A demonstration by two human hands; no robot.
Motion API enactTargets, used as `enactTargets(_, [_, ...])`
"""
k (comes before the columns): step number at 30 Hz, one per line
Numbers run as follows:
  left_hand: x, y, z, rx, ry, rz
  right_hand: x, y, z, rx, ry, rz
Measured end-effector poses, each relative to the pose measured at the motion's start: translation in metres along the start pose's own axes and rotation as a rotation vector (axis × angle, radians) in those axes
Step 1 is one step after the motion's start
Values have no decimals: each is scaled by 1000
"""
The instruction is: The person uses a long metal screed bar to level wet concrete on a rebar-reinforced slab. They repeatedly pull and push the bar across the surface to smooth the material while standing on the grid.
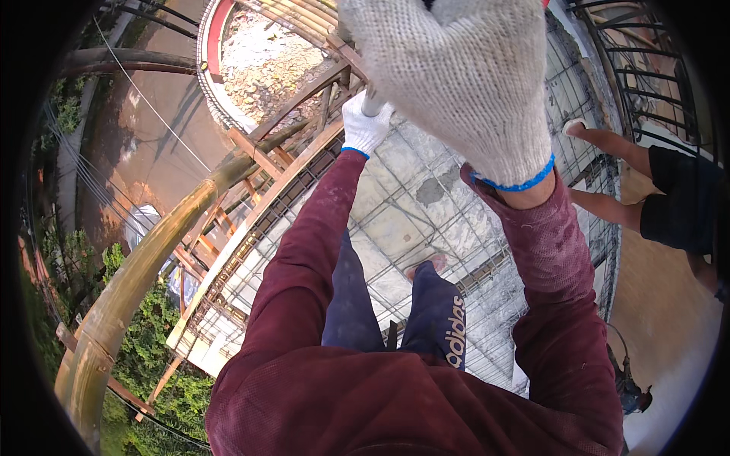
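My left hand, in a white knit glove with a blue cuff edge, is closed round a grey rounded pole at the slab's left edge. Only a short piece of the pole shows; my right hand hides the part beyond. My right hand, in a matching glove, is raised close and looks large at the top. Its fingers curl away out of the picture, so what they hold is hidden. A grid of steel reinforcing bars lies beneath my hands, over pale formwork sheets.
A thick bamboo pole curves along the left, outside the timber edge board. Beyond lie a dirt road and a round, red-rimmed structure with rubble. Another person's legs stand at right, near black metal bars.
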State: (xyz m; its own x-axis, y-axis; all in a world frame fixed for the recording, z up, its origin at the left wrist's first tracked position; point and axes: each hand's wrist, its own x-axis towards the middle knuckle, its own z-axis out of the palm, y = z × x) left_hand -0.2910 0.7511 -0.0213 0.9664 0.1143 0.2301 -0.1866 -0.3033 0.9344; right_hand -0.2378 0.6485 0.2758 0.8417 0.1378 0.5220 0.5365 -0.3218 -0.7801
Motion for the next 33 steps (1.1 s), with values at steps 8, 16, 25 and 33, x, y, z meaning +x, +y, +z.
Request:
enactTargets(8, [-89, 45, 52, 230, -452, 198, -215, -65, -157, 136, 149, 419])
enactTargets(16, [-158, 37, 104, 228, -971, 308, -369, -83, -207, -217, 481, 639])
enactTargets(25, [-213, 16, 109, 252, -1313, 429, -496, -99, -247, 529, 527, 908])
enactTargets(33, [-183, 32, 96, 287, -1327, 338, -342, -123, -250, -324, -286, 545])
